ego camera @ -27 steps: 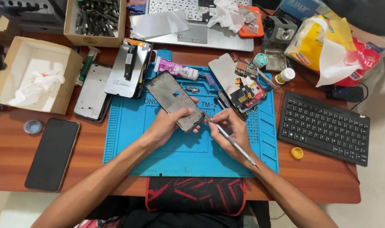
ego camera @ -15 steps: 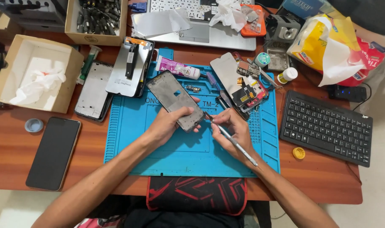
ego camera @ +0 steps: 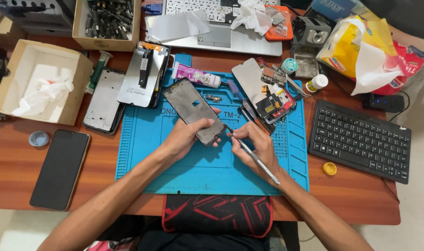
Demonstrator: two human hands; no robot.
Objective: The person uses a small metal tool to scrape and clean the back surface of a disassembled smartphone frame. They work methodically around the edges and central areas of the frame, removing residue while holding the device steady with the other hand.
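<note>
A reddish-brown wooden counter (ego camera: 17, 186) is seen from above, and on it a blue rubber work mat (ego camera: 207, 172) with ribbed edges is laid in front of the person. To the right of the mat a black flat keyboard (ego camera: 360, 139) is placed, and to the left a black smartphone (ego camera: 59, 168) is lying with its screen up, well apart from the hands. Over the middle of the mat a dark grey phone frame with an open back (ego camera: 193, 109) is held; its long axis is running from the upper left down to the lower right, towards the person. The left hand (ego camera: 186, 137) is closed around the lower end of this frame, with the fingers curled over its edge. The right hand (ego camera: 254, 145) is just beside that same end and is pinching a thin silver metal tool (ego camera: 256, 158) like a pen. The tip of the tool is brought to the lower right corner of the frame, so the right hand is the nearer one to the working point.
</note>
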